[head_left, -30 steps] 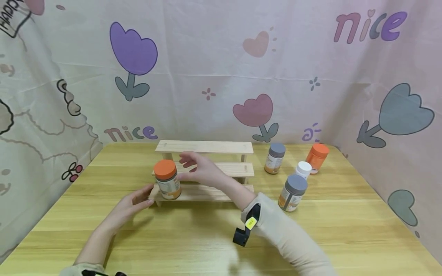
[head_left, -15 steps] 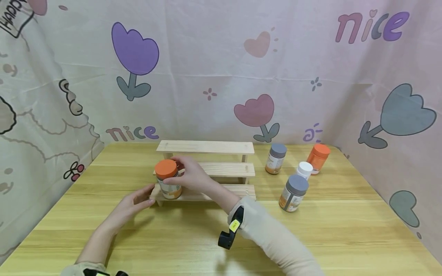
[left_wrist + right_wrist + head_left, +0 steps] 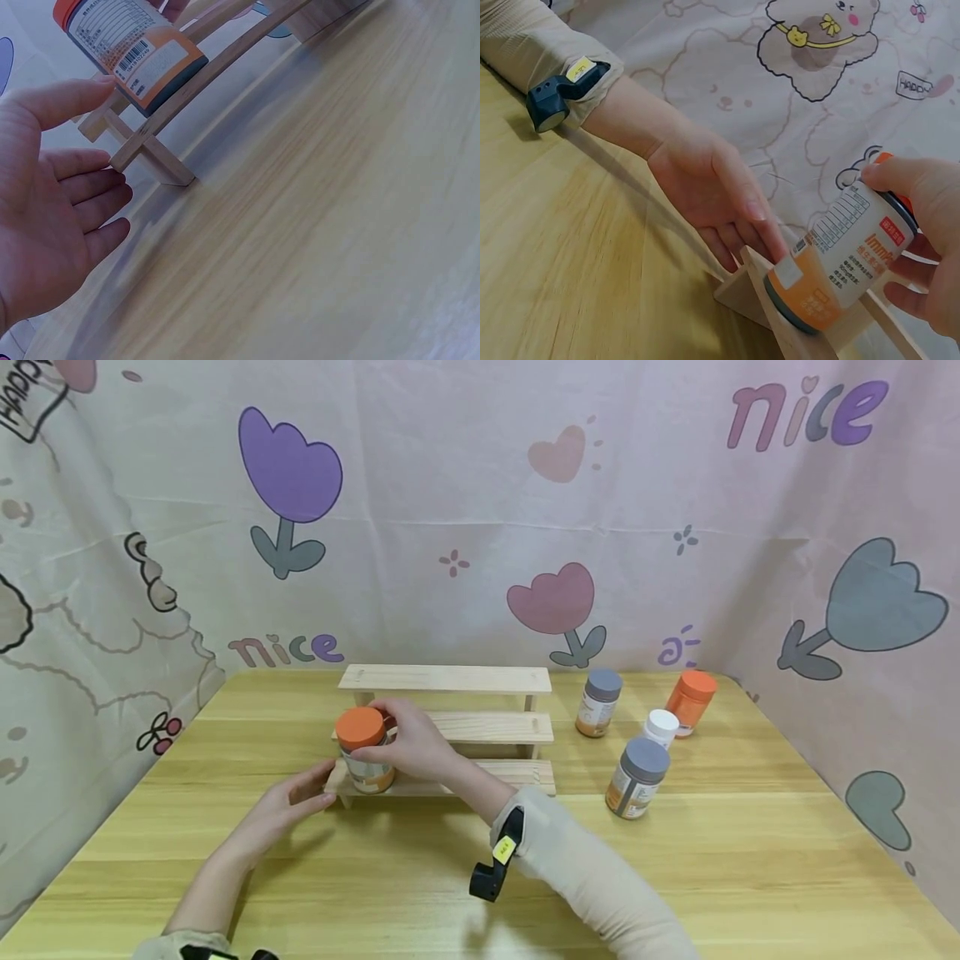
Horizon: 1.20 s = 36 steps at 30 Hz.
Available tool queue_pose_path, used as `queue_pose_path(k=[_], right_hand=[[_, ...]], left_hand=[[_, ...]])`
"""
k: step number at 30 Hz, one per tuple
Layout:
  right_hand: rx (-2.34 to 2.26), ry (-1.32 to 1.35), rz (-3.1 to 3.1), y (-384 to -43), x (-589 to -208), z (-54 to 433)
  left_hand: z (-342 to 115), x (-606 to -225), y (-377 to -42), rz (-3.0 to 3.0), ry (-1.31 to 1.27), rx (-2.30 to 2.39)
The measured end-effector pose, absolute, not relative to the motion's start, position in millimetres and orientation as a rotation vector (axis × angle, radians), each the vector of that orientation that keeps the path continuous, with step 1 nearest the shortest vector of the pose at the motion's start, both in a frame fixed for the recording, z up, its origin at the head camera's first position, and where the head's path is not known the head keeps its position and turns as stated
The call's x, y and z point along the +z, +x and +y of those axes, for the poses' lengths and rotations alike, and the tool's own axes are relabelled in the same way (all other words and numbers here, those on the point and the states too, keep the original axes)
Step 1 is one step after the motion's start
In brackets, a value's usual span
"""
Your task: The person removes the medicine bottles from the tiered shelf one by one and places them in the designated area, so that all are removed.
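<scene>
A supplement bottle point(image 3: 370, 777) with an orange lid and a white-and-orange label stands upright at the left end of the lowest step of a three-tier wooden rack point(image 3: 442, 678). My right hand point(image 3: 422, 745) grips it from the right, thumb in front and fingers behind, just below the lid; the right wrist view shows thumb and fingers round the bottle's upper part point(image 3: 840, 255). At the rack's left end is my left hand point(image 3: 273, 814), its fingers extended. In the left wrist view the fingertips of the left hand point(image 3: 56, 217) meet the end of the bottom board.
Right of the rack stand a grey-lidded bottle point(image 3: 597, 703), another grey-lidded bottle point(image 3: 636, 778) nearer the front, a white-capped bottle point(image 3: 660, 727) and an orange bottle point(image 3: 690, 703). A printed cloth point(image 3: 420, 485) hangs behind the wooden table point(image 3: 420, 893).
My right hand has moved left and closed round the orange-lidded bottle, then held nearly still over the last half second. The left hand stays at the rack's end.
</scene>
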State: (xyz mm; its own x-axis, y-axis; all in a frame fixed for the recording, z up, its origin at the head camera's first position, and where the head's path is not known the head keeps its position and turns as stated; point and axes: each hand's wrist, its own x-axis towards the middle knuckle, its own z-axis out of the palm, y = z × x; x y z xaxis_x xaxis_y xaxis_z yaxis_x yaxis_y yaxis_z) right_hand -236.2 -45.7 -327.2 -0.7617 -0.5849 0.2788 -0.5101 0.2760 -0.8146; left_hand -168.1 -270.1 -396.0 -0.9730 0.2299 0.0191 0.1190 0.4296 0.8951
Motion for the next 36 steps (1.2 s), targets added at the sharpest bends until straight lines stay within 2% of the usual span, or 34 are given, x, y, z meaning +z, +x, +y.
queue_pose_path(k=[14, 36], right_hand=[[-1.588, -1.055, 2.424, -238, -323, -22], [-1.649, -0.934, 2.470, -241, -316, 57]], left_hand=[[-271, -398, -170, 2.572, 0.311, 1.577], [-271, -397, -169, 2.577, 0.319, 1.556]])
